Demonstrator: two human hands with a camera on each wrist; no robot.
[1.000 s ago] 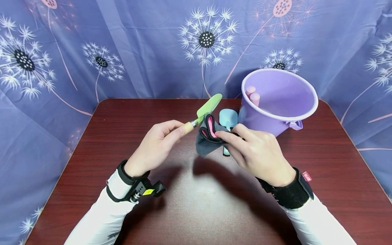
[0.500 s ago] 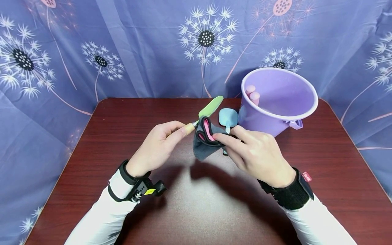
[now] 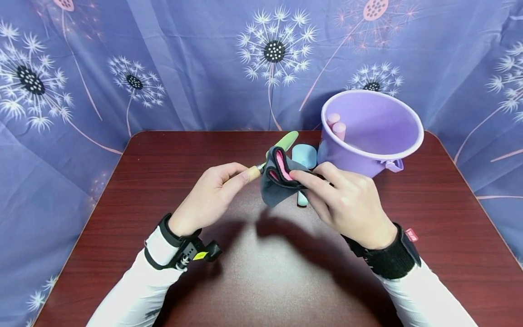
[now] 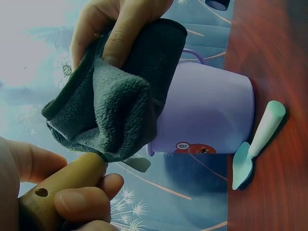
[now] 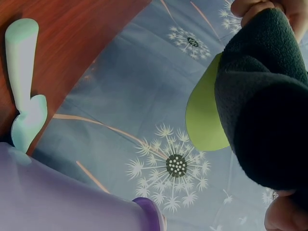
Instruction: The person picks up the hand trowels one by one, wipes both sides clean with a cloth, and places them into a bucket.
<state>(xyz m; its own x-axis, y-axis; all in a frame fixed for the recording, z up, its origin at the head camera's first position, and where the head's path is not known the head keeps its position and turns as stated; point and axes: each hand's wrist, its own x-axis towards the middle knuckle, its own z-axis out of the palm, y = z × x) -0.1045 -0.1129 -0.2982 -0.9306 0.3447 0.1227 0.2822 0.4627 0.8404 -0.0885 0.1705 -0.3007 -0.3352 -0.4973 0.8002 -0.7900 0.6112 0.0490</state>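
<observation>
1. Your left hand (image 3: 208, 197) is curled round the wooden handle (image 4: 62, 185) of the green trowel (image 3: 282, 143); thumb and fingers are closed on it, and the blade points up and away toward the bucket.
2. Your right hand (image 3: 347, 204) pinches the grey cloth (image 3: 278, 184), fingers on top and thumb below, and the cloth is folded over the trowel where blade meets handle. Its pink lining (image 3: 281, 165) shows at the fold.
3. Both are held above the table (image 3: 143, 181), near its middle, just in front of the purple bucket (image 3: 367, 136).
4. The bucket stands at the far right, close to the back edge, with the blue trowel (image 3: 304, 156) lying just beside its left side on the tabletop.
5. The near half of the table in front of your wrists is bare wood, and so is the left side out to its rounded corner. The patterned curtain (image 3: 184, 68) hangs right behind the back edge.
6. The cloth covers the lower part of the green blade, so only its tip shows in the head view.
7. Your right hand hides most of the blue trowel's handle there; the left wrist view shows it whole.
8. Two pink tips (image 3: 337, 125) stick up inside the bucket; what they belong to is hard to make out.
</observation>
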